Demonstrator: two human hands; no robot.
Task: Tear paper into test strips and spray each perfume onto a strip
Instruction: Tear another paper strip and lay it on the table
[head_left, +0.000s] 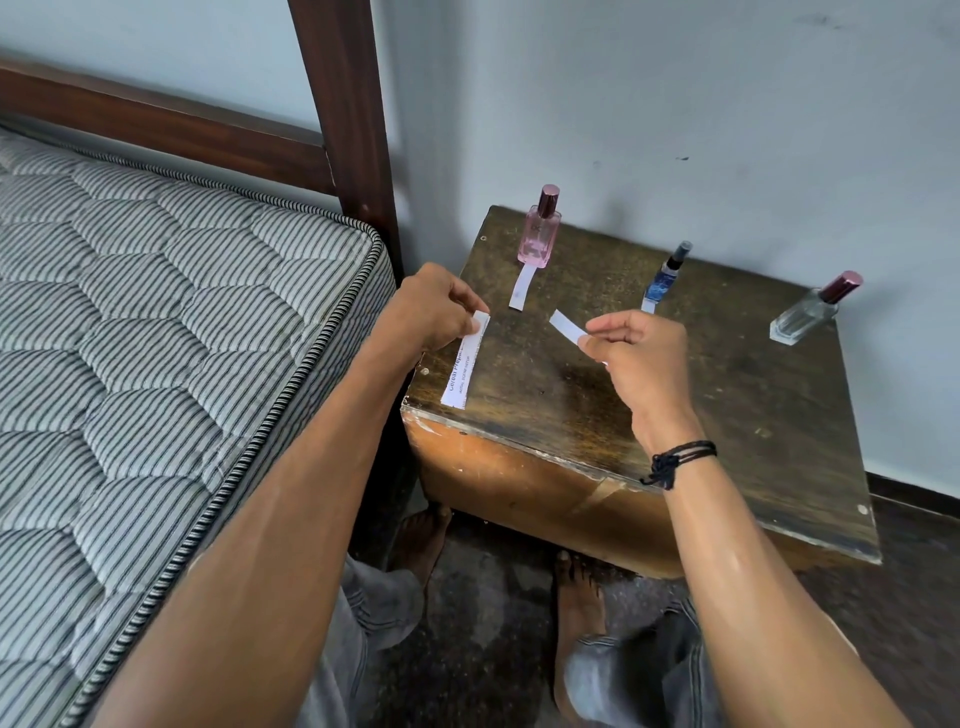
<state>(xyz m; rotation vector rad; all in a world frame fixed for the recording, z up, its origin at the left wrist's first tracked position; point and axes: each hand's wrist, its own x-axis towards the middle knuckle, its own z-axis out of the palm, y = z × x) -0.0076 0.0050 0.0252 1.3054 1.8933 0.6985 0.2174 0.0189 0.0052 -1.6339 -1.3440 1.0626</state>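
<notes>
1. Right now the L hand pinches the top end of a printed paper piece. Thumb & fingers are clamped on it. The rest trails down from the fingers toward the near-left corner of the bench; can't tell if it touches the wood.
2. R hand: fingers pressed together on one end of a small blank strip. Its free end sticks out up-left of the fingertips, toward the L hand. The two papers are apart.
3. Beyond the L fingers: pink perfume bottle, upright, w/ a white strip flat on the bench, one end at its base.
4. Beyond the R fingers: blue spray bottle, w/ a second strip showing at its base.
5. Further right of the R fingers: clear bottle w/ dark-red cap, well apart from both hands.
6. Black cord bracelet on the R wrist. Striped mattress lies left of the L fingers, w/ a dark wood bedpost beyond them.
</notes>
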